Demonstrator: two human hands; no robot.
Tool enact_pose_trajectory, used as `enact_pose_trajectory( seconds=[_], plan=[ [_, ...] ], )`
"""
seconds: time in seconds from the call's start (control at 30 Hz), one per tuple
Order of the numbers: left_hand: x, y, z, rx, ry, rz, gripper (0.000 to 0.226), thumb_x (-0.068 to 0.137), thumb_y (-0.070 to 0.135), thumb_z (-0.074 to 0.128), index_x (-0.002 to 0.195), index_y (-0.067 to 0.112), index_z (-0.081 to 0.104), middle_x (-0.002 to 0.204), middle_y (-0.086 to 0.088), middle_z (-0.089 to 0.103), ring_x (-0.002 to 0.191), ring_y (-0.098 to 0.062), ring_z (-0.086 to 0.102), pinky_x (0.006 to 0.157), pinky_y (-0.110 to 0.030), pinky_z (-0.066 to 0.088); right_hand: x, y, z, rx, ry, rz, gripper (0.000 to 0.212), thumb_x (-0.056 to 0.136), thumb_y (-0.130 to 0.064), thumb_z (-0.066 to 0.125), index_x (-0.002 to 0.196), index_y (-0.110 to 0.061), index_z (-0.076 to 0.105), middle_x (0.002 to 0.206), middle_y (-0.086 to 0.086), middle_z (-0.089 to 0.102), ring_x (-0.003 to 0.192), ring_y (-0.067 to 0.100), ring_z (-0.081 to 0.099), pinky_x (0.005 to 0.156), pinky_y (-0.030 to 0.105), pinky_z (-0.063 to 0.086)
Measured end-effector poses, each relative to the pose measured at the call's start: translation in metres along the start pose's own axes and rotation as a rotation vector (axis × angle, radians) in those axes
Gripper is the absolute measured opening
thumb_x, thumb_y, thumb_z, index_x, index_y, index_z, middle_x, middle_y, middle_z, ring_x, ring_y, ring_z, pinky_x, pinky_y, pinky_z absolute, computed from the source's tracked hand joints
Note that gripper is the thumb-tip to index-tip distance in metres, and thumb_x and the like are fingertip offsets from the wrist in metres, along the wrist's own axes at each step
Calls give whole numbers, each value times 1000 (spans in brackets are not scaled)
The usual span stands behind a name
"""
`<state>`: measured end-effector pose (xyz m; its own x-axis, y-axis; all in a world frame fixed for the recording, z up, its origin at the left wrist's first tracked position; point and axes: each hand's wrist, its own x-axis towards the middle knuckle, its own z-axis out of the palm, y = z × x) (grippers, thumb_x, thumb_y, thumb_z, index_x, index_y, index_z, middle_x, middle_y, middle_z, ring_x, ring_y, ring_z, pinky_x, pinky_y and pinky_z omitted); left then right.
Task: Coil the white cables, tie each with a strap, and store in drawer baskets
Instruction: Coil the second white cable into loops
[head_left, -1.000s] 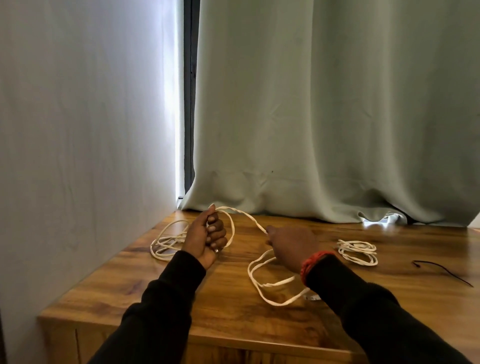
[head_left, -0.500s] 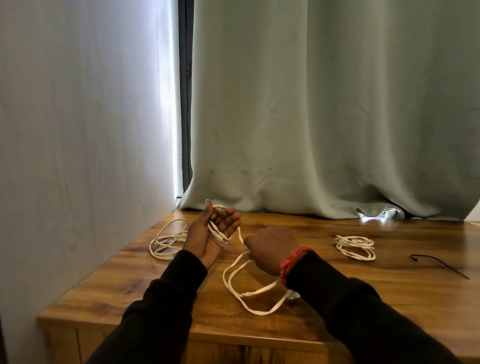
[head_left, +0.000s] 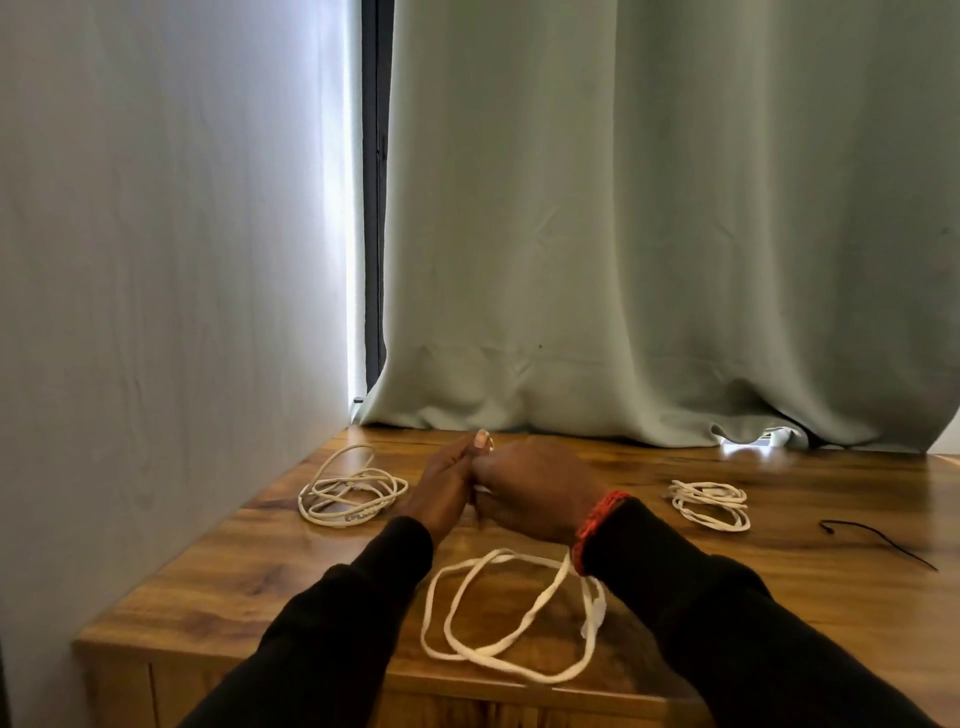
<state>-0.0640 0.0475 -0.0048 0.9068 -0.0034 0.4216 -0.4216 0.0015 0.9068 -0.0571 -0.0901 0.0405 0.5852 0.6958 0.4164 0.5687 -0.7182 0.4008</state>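
Observation:
A flat white cable (head_left: 498, 613) lies in loose loops on the wooden top (head_left: 260, 561), and its upper end runs up under my right wrist. My left hand (head_left: 441, 483) and my right hand (head_left: 535, 488) meet above the wood, pressed together around the coiled part of that cable. Only a sliver of white shows between the palms. A round white cable (head_left: 353, 491) lies loosely coiled to the left of my hands. Another white cable (head_left: 710, 504) sits coiled at the right.
A thin black strap (head_left: 878, 540) lies on the wood at the far right. A pale green curtain (head_left: 649, 260) hangs along the back edge and a white wall stands at the left. The top's front edge runs just below the loose loops.
My right hand has moved left and up to meet my left hand, carrying cable onto the coil. The loose loops on the wood have shifted and grown shorter.

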Motion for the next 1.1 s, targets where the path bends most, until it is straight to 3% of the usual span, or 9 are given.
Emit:
enact_pose_trajectory(
  seconds=[0.13,0.27,0.43,0.5,0.63,0.77,0.87,1.0,1.1],
  plan=[
    [3,3,-2,-76,-48,-61,56,107,14,40,62,26,71,51,3,46,46,-9,37,41,-19,21,-13,1,-41,127,35,39,28,95,-42,57,100,-17,67,91,6,69,84,27,64,72,37,52],
    [7,0,-7,-139,-109,-128,52,106,24,44,61,24,70,56,-4,46,44,-10,33,41,-16,19,-8,5,-44,238,-25,69,20,86,-38,71,82,-20,62,78,-2,62,68,17,57,58,29,41],
    [11,0,-20,-185,-10,-95,34,82,40,77,68,11,67,57,-2,36,42,-7,23,41,-14,15,-10,42,-53,669,-556,170,21,76,3,76,88,-12,65,63,-5,66,52,8,62,57,29,52],
    [13,0,-29,-213,-5,-42,39,68,41,84,71,7,64,54,-1,30,39,-7,19,39,-15,16,-21,69,-57,774,-618,195,14,83,4,69,86,-10,68,64,-3,69,57,10,66,59,28,52],
    [13,-2,-30,-246,1,2,34,76,27,84,65,11,57,49,3,32,37,-7,22,36,-16,19,-40,104,-61,1084,-367,475,5,90,-4,68,86,-2,68,70,10,69,58,18,68,58,29,57],
    [12,-2,-23,-257,-49,-26,33,78,27,79,76,4,55,52,2,32,39,-7,23,36,-16,20,-45,101,-57,1355,41,696,16,90,-11,69,90,5,68,63,10,59,44,16,55,47,26,48],
    [12,-3,-22,-210,19,-17,37,76,31,81,80,4,56,51,1,32,39,-9,24,38,-18,22,-38,94,-54,987,153,638,21,87,-24,75,83,-3,74,62,2,60,51,13,51,52,25,40],
    [18,-3,-38,-249,329,39,29,86,29,79,71,14,59,49,3,42,37,-9,34,37,-19,27,-48,99,-62,593,-330,474,20,79,-33,82,81,-15,74,63,-4,64,58,12,58,54,25,44],
    [24,-7,-53,-323,499,40,29,87,32,79,77,12,62,54,0,45,40,-11,37,38,-21,31,-60,107,-58,377,-317,498,15,81,-38,79,76,-26,70,69,-7,68,67,14,65,58,27,46]
  ],
)
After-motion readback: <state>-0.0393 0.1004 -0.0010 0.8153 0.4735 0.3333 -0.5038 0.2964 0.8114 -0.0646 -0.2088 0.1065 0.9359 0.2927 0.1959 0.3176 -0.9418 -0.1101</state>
